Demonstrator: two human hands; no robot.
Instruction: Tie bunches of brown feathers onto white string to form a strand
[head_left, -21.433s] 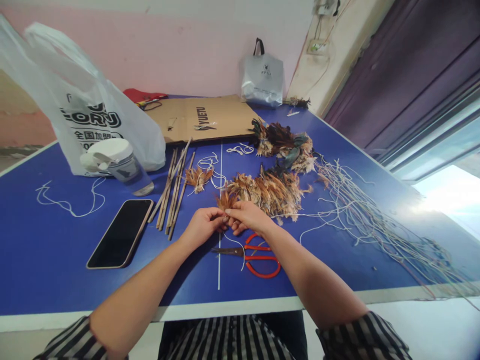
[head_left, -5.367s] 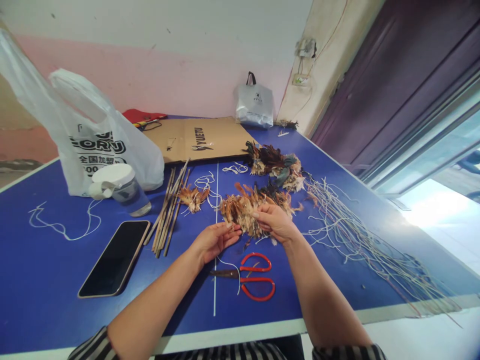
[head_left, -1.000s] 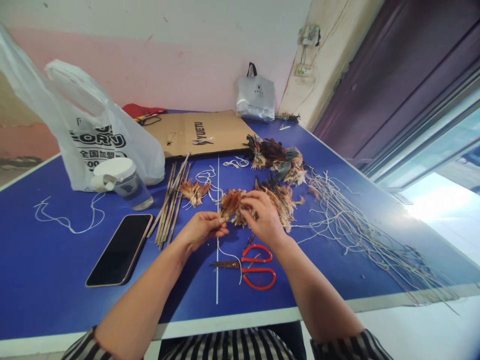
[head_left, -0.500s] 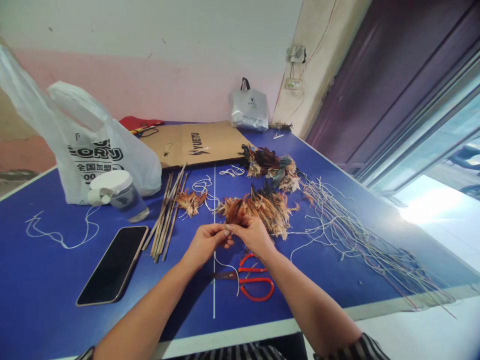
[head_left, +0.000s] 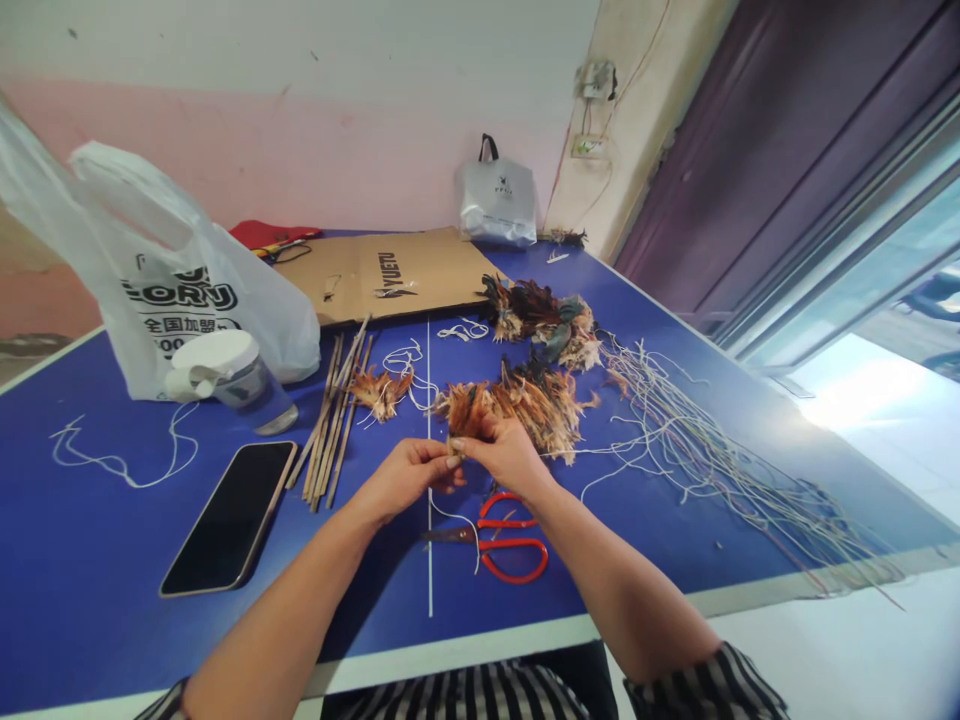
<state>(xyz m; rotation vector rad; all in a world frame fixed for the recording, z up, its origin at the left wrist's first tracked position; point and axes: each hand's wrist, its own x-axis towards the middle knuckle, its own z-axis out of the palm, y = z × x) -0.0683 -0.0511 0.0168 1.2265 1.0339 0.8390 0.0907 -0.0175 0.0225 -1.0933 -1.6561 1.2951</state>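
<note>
Above the near middle of the table, my left hand [head_left: 411, 474] and my right hand [head_left: 511, 458] meet fingertip to fingertip. My right thumb and fingers pinch the base of a small bundle of brown feathers [head_left: 466, 408]. Closed beside that base, my left fingers have a white string [head_left: 457, 517] trailing from below them; the exact grip is hidden. The string drops across red-handled scissors [head_left: 514, 558], which lie just below my hands. Behind my right hand lies a larger pile of brown feathers [head_left: 551, 415].
Thin sticks [head_left: 330, 420], a tied feather bunch [head_left: 381, 392], a phone [head_left: 231, 520], a lidded cup [head_left: 255, 395] and a white plastic bag [head_left: 277, 330] are on the left. Cardboard [head_left: 439, 265] and a silver bag [head_left: 499, 205] lie behind, dark feathers [head_left: 517, 305] nearer, many strings [head_left: 697, 450] right.
My hands stay together at nearly the same spot, with the feathers standing a little more upright in the pinch. The whole view has shifted slightly.
</note>
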